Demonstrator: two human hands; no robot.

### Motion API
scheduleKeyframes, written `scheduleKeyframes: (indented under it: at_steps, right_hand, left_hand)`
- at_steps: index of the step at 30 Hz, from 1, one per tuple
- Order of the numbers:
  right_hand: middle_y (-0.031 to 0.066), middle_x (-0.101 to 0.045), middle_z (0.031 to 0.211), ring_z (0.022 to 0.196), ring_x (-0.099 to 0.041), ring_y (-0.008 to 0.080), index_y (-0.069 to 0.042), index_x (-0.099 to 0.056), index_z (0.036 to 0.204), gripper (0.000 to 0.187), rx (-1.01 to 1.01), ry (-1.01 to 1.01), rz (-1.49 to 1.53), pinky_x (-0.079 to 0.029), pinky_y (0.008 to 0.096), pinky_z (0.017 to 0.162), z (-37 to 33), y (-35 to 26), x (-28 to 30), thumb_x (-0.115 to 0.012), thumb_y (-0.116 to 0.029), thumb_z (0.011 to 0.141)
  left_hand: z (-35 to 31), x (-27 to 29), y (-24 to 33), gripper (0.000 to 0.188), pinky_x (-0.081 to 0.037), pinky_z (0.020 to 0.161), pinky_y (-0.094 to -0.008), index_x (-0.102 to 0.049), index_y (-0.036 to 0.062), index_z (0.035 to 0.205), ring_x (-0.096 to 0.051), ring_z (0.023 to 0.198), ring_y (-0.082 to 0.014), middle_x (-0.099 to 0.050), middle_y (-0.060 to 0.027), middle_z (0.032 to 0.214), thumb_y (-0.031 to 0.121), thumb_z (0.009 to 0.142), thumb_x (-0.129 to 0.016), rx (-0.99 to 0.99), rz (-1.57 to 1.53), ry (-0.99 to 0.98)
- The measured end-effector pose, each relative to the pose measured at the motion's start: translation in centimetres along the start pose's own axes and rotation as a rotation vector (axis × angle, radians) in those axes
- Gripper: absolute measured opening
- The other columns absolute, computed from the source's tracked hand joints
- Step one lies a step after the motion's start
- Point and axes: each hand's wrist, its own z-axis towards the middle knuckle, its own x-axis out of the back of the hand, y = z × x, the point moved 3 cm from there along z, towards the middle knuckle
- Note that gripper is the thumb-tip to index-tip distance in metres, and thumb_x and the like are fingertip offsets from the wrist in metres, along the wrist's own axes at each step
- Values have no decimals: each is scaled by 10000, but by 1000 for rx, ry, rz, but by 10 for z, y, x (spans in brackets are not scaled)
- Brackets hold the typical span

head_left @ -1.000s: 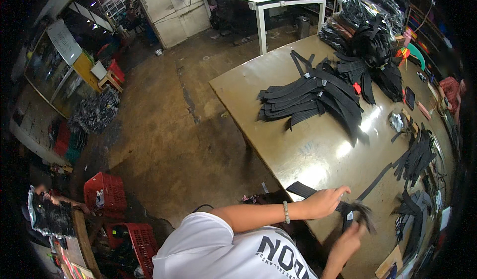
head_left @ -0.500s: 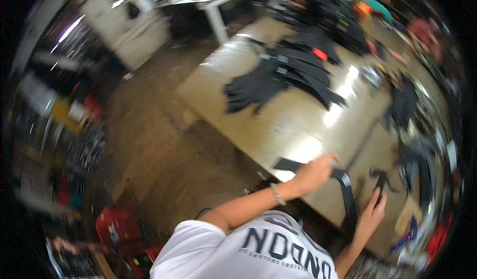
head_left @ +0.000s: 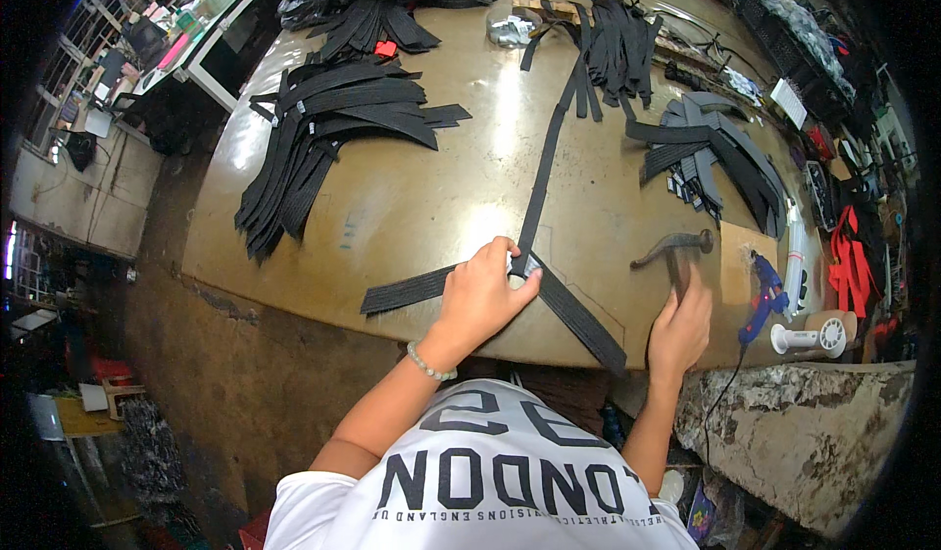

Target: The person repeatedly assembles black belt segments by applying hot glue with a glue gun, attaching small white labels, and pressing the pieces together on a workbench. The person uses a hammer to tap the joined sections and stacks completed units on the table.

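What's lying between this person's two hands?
In the head view, one leg of the black strap slants between the left hand and the right hand, which holds a hammer; brown tabletop shows beside the strap.

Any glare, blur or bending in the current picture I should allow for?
Head view: white glare on the table just beyond the left hand; head view: slight smear on the hammer in the right hand, while the black strap looks fairly sharp; head view: straight edges bow and corners go black toward the rim.

Wide fisheye view from the head, facing downward over shirt and table, fairly near
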Motion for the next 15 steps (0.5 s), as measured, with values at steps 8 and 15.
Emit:
scheduleKeyframes:
  at_steps: [8,15]
  right_hand:
    - [135,-552,1097,1031,-562,343,-96,-479,1357,454,17,6,-12,-476,441,848,0,3,-2,-584,-139,918]
    - [161,-568,1135,1049,-553,371,-92,-485,1350,423,12,29,7,-461,458,860,0,2,0,-551,-146,935]
  left_hand:
    - [-1,12,-10,220,-515,725,-392,-649,14,1036,-649,831,-318,-644,-175,973,152,865,-650,-115,-193,68]
    - [-8,33,-28,304,-518,853,-416,-621,60,1106,-621,1007,-355,-570,-133,1214,216,858,-701,-152,-84,-150]
